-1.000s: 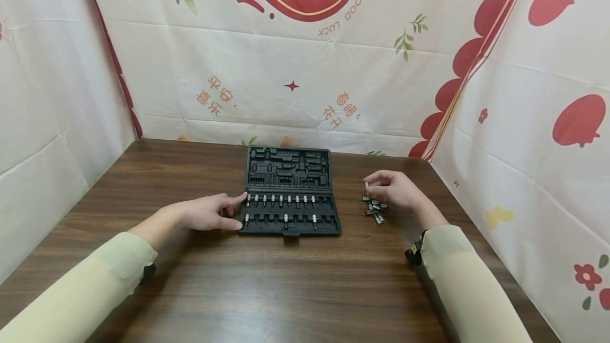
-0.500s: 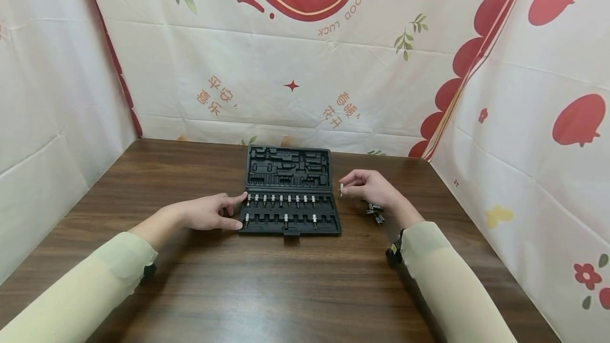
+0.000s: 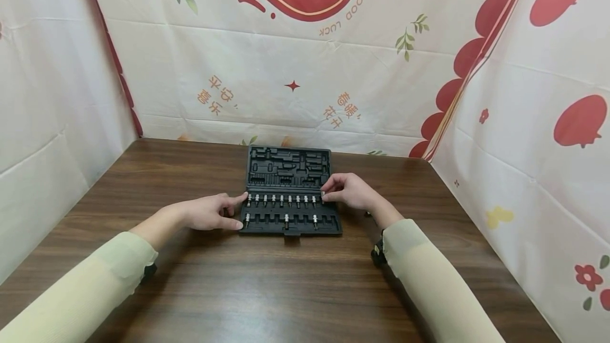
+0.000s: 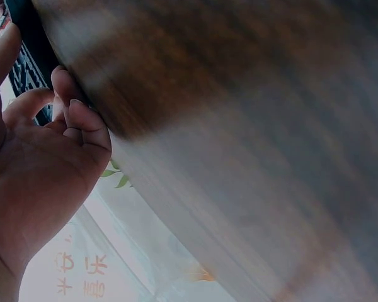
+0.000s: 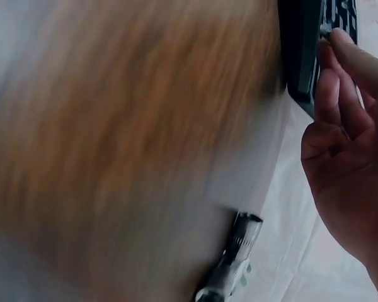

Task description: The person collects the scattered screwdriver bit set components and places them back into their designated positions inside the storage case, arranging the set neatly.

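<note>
A black plastic socket case [image 3: 288, 167] lies unfolded on the wooden table. Small silver bit sockets [image 3: 281, 200] line its upper row of slots, and three more [image 3: 286, 219] stand spaced along the lower row. At the right end of the upper row, my right hand [image 3: 351, 190] pinches a bit socket [image 3: 323, 195] between thumb and fingertips, right at the slot; the fingers partly hide it. My left hand [image 3: 205, 212] rests at the case's left edge, index finger on one corner and thumb by the lower corner, its other fingers bent beneath.
Loose chrome sockets [image 5: 244, 236] lie on the table right of the case, mostly hidden behind the right forearm in the head view. A printed cloth [image 3: 267, 57] hangs along the table's back, and others hang at both sides.
My right hand has carried the bit socket leftward from the loose pile to the upper row of the case. The left hand stays at the case's left edge.
</note>
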The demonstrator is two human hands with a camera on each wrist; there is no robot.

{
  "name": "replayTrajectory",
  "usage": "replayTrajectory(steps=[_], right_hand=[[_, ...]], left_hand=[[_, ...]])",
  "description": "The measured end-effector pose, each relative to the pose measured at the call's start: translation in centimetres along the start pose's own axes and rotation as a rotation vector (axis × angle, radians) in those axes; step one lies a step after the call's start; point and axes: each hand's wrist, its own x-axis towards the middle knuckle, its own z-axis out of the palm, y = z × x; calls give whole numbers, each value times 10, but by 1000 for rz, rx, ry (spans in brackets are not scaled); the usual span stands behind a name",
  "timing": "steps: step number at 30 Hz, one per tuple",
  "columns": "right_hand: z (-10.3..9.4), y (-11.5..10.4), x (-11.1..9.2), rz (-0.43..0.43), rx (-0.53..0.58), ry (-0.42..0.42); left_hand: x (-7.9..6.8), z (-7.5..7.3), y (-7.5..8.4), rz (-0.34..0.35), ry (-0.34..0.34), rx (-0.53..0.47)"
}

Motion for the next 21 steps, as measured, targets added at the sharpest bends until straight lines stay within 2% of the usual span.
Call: replayTrajectory(steps=[10, 21], right_hand=[[5, -9, 1, 22, -114, -10], [3, -3, 3, 41, -121, -33]], left_hand=[[0, 0, 0, 7, 3, 6], [0, 1, -2, 16, 4, 4]])
